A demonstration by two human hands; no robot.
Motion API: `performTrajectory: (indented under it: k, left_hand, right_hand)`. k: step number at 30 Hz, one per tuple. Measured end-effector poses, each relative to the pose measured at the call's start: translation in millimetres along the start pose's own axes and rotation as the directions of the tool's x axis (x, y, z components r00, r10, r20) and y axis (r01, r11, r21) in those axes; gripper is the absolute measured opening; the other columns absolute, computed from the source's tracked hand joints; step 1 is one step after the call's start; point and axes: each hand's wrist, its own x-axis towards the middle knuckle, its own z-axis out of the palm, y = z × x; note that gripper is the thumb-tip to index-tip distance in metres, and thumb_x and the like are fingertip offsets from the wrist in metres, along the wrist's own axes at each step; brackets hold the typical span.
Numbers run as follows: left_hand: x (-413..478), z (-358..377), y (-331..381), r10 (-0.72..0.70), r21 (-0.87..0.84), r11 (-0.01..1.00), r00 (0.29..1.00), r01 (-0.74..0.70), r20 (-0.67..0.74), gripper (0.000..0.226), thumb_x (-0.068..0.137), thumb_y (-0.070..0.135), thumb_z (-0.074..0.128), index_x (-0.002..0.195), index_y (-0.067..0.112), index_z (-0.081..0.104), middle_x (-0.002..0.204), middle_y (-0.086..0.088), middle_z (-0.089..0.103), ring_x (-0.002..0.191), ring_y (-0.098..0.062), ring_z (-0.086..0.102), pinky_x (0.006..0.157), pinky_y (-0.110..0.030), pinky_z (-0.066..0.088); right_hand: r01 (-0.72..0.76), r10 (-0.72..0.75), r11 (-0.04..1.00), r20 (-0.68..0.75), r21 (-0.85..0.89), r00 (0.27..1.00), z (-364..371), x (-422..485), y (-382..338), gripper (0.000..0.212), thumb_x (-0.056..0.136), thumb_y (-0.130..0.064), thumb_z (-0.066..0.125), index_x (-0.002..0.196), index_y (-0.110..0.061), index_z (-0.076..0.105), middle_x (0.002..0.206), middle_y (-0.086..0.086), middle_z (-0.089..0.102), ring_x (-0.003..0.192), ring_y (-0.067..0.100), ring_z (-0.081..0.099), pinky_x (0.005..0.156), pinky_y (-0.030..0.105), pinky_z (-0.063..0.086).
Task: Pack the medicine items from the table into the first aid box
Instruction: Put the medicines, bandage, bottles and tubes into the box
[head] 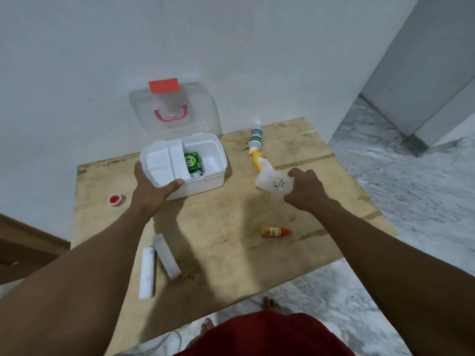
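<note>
One wooden table (231,253). One first aid box (208,182), centre left, holding one green carton (193,161). Three bottles right of centre: one green-labelled bottle (256,136), one yellow bottle (261,160), one orange dropper bottle (275,231). One translucent container (273,185). Two long white packs (146,273), lower left. One red tape roll (117,200), left edge. Two hands — left hand (150,195), right hand (307,192).

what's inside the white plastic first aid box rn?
A green cardboard carton and a pale item beside it, unidentifiable. The white insert tray covers the left side; anything beneath is hidden.
</note>
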Motion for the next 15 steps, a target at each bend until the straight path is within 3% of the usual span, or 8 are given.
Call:
performTrajectory:
  k: [2, 6, 12, 15]
  left_hand:
    - [1, -2, -2, -0.001, -0.008, 1.000, 1.000, 0.002, 0.013, 0.112, 0.075, 0.036, 0.085, 0.153, 0.020, 0.006, 0.148, -0.003, 0.036, 0.133, -0.027, 0.039, 0.111, -0.051, 0.037]
    - [1, -2, -3, -0.016, -0.051, 0.999, 1.000, 0.017, 0.018, 0.113, 0.075, 0.034, 0.084, 0.154, 0.021, 0.004, 0.143, 0.000, 0.040, 0.132, -0.028, 0.042, 0.111, -0.047, 0.038]
    - [-2, 1, -1, -0.011, -0.063, 0.998, 1.000, 0.011, 0.002, 0.113, 0.077, 0.031, 0.083, 0.155, 0.024, 0.001, 0.146, -0.002, 0.039, 0.130, -0.027, 0.043, 0.102, -0.036, 0.038]
    - [-5, 1, 0, 0.005, -0.089, 0.996, 1.000, -0.005, -0.003, 0.112, 0.077, 0.028, 0.084, 0.154, 0.025, 0.003, 0.139, 0.003, 0.040, 0.120, -0.018, 0.042, 0.096, -0.032, 0.038]
  right_hand:
    - [0.032, -0.032, 0.999, -0.027, 0.036, 0.999, -1, -1, -20, 0.061, 0.082, -0.017, 0.073, 0.137, -0.010, 0.048, 0.127, 0.022, 0.052, 0.115, 0.039, 0.056, 0.086, 0.034, 0.046]
    - [0.106, -0.103, 0.992, -0.051, 0.061, 0.993, -8, 3, -62, 0.057, 0.084, -0.017, 0.069, 0.137, -0.010, 0.048, 0.122, 0.019, 0.060, 0.116, 0.037, 0.055, 0.075, 0.029, 0.036]
    - [0.184, -0.183, 0.983, -0.059, 0.012, 0.981, -15, 14, -120, 0.055, 0.086, -0.014, 0.064, 0.138, -0.016, 0.047, 0.132, 0.018, 0.047, 0.114, 0.039, 0.058, 0.084, 0.031, 0.044]
    - [0.245, -0.248, 0.965, -0.027, -0.093, 0.968, -16, 23, -143, 0.048, 0.087, -0.013, 0.062, 0.133, -0.012, 0.048, 0.136, 0.018, 0.041, 0.113, 0.040, 0.058, 0.086, 0.036, 0.047]
